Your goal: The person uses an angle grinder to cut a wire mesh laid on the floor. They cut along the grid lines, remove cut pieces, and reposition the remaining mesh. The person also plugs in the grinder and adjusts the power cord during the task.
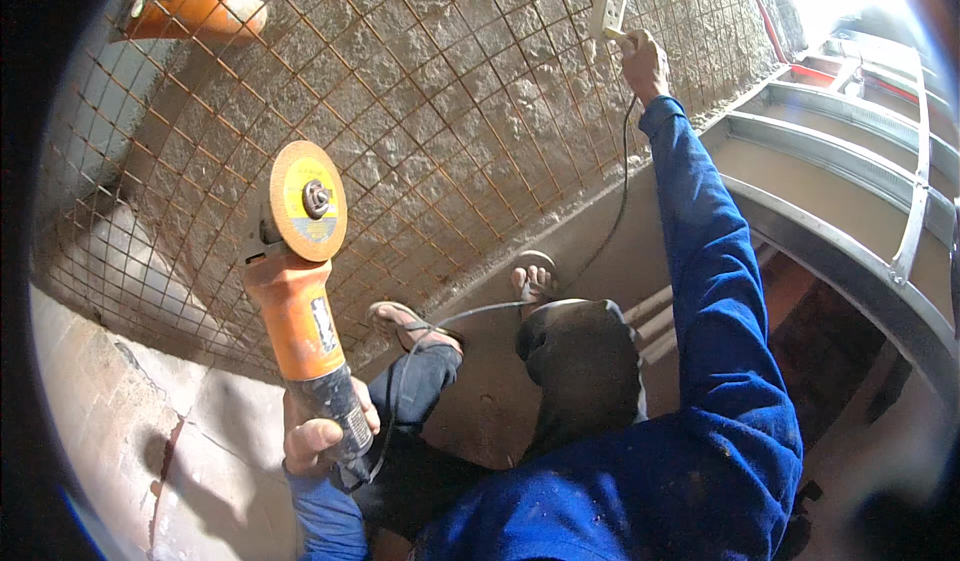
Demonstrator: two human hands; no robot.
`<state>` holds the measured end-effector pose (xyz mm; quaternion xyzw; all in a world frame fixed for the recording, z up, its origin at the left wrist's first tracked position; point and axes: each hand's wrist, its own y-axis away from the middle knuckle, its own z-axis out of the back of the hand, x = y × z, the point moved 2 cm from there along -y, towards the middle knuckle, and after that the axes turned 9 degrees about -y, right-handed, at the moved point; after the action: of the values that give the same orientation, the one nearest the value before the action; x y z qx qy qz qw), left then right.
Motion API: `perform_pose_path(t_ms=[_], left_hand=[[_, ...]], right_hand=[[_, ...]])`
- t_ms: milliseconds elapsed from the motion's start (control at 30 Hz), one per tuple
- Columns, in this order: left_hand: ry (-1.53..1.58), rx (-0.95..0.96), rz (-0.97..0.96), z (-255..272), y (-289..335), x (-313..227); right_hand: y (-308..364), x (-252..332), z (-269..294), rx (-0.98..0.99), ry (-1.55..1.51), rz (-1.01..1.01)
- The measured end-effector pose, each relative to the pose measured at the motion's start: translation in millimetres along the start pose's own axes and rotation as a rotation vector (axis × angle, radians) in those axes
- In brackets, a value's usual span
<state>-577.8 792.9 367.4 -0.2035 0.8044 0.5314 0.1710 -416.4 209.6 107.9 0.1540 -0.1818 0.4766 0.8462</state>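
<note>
My left hand is closed round the dark rear grip of an orange angle grinder, which is tilted upward. A yellow-orange cutting disc faces me on its head. Stretched far forward, my right hand pinches a plug at the lower end of a white power strip. How far the plug sits in the socket is hidden by my fingers. From there a dark cord hangs down, loops past my feet and runs back to the grinder.
Rusty steel mesh covers a rough wall ahead, with an orange pipe poking through at upper left. Metal framing stands at right. My sandalled feet are by the wall's base, with the cord lying across them.
</note>
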Motion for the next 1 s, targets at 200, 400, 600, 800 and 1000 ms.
perform_pose_path(t_ms=[200,400,600,800,1000], left_hand=[[0.024,0.043,-0.114,28.5,-8.6,-9.8],[0.039,-0.086,-0.227,22.5,-4.6,-11.2],[0.026,-0.024,-0.29,3.6,0.6,-11.4],[-0.037,0.052,-0.264,-18.5,7.7,-16.5],[-0.199,-0.024,-0.31,-28.4,0.6,-26.6]], right_hand=[[-3.9,5.4,1.7,-0.005,0.079,0.211],[-26.6,-0.2,-23.0,0.109,0.176,0.251],[-40.1,-2.7,-32.4,0.171,0.176,0.216],[-29.1,-34.3,-20.7,0.071,0.001,0.242],[19.1,89.2,5.0,0.042,-0.165,0.22]])
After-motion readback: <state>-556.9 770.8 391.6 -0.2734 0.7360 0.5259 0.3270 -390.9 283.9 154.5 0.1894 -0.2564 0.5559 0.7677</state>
